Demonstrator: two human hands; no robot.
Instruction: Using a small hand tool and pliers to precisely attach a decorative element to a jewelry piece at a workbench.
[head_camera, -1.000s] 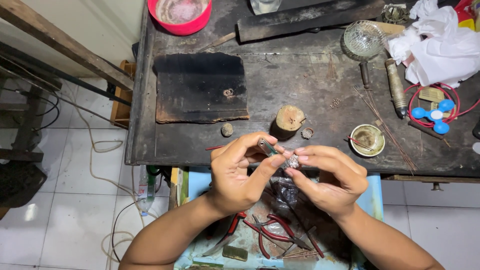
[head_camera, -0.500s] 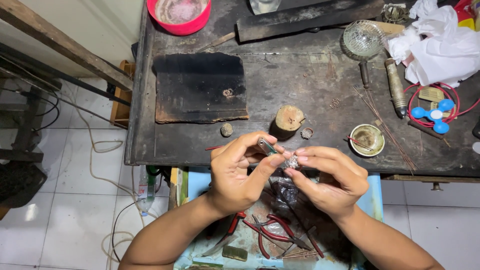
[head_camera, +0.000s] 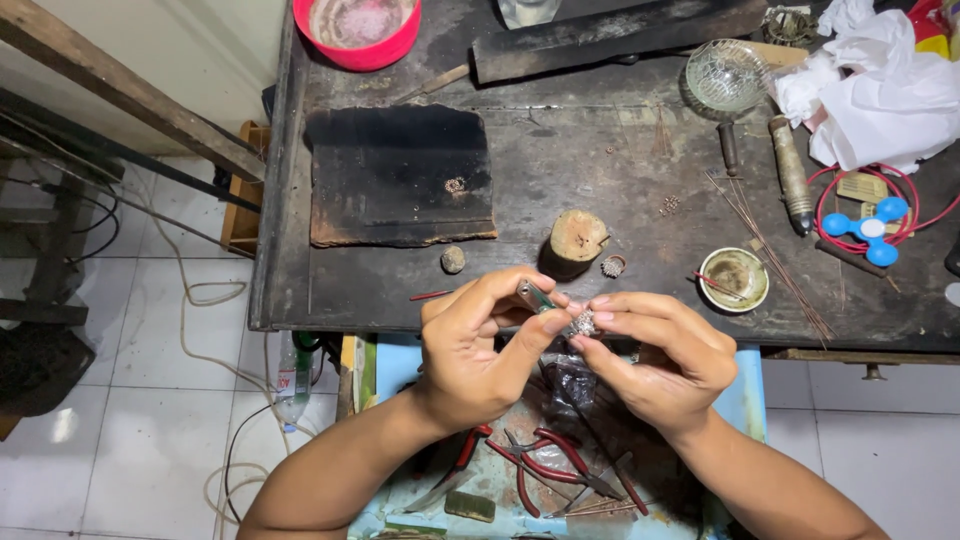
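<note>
Left hand (head_camera: 470, 350) fingers pinch a small tool (head_camera: 533, 296), perhaps pliers; right hand (head_camera: 665, 355) fingers pinch a silvery piece (head_camera: 584, 323) at the counter (head_camera: 600, 200) edge

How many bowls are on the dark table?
3: a red bowl at the far left edge, a clear glass bowl at the far right beside the white cloth, and a small cream bowl near the front edge.

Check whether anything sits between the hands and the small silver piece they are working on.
Nothing visible does. The right hand pinches the small silver piece directly in its fingertips, and the left hand brings a thin metal tool right up to it. The wooden stump and the small ring lie apart on the workbench.
</note>
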